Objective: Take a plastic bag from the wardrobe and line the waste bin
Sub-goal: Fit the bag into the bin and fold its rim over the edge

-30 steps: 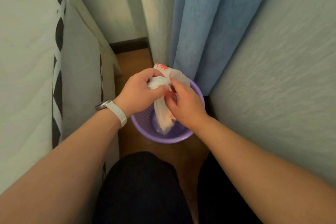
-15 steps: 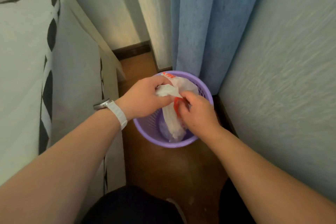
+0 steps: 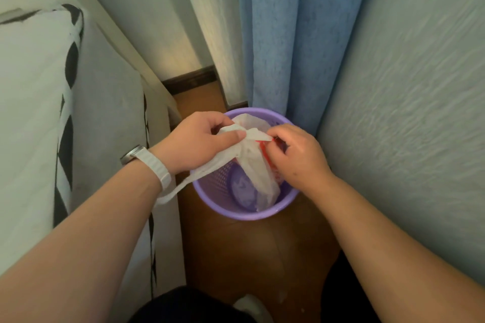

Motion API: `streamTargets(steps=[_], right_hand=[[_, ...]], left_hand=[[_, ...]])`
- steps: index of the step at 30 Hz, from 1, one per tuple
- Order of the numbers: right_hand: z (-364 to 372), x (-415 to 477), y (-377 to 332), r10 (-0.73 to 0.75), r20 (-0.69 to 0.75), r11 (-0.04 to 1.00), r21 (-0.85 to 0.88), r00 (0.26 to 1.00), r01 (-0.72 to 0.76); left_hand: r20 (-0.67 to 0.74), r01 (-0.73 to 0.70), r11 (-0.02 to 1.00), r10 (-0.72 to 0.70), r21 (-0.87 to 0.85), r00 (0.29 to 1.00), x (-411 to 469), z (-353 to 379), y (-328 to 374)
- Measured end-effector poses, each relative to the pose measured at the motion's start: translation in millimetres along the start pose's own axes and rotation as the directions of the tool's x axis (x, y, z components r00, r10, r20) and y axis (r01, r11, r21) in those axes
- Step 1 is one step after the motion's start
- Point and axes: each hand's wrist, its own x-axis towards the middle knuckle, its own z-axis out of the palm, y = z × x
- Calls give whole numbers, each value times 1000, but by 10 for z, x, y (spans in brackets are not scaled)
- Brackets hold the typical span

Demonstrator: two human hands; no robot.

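A round purple waste bin (image 3: 231, 211) with a mesh wall stands on the wooden floor in the corner. Above its mouth I hold a white plastic bag (image 3: 258, 170) with red print, still crumpled, its lower end hanging down inside the bin. My left hand (image 3: 199, 143), with a white watch on the wrist, pinches the bag's top edge between thumb and fingers. My right hand (image 3: 296, 155) grips the same edge right beside it. One white bag handle (image 3: 181, 187) trails loose over the bin's left rim.
A mattress (image 3: 34, 123) with black-and-white trim stands close on the left. A blue curtain (image 3: 288, 34) hangs just behind the bin, and a textured wall (image 3: 409, 113) runs along the right. Only a narrow strip of wooden floor (image 3: 252, 257) lies between them.
The view has drawn nearer to the bin. Both hands have worked the bag's top edge a little apart, and one handle has come loose and now hangs over the left rim.
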Motion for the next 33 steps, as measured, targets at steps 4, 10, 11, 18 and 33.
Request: streamTargets(steps=[4,10,11,18,33], right_hand=[[-181,72,187,167,-68,986,-14,984,-168],[-299,61,319,299,-89,954,52,950,-295],[-305,58,289,295,-76,953,99,953,-287],[-425,102,-272,-40,-129,986,155,991,60],[-267,54,126,137,-64,981,-129,988,-144]], left_hand=[[-103,58,998,-54,36,993,10,-101,-34],[-231,89,987,-56,137,971,47,-161,-58],[-240,103,988,-72,119,968,50,-153,-58],[-158,135,990,-140,-43,977,25,-29,38],[-245,110,985,-140,-134,959,49,-51,12]])
